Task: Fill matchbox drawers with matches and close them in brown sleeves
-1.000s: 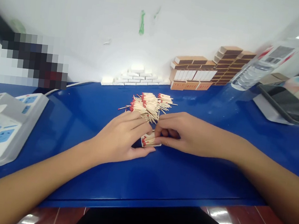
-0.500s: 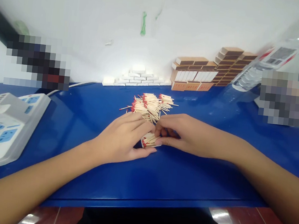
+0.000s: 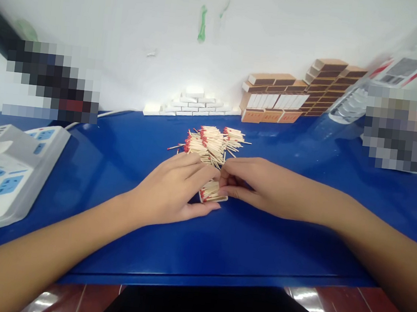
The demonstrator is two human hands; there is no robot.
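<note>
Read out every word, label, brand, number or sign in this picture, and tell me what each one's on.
No text is legible.
Orange boxes: red characters on their fronts, too small to read.
Bottle: its label shows red marks and a grey block, too blurred to read.
Power strip: no readable lettering.
Matchbox tray: no writing visible.

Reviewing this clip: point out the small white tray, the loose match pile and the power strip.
small white tray point(image 3: 225, 199): head view, near right corner of its rim
match pile point(image 3: 211, 144): head view, middle of the sticks
power strip point(image 3: 8, 192): head view, a blue socket panel
</note>
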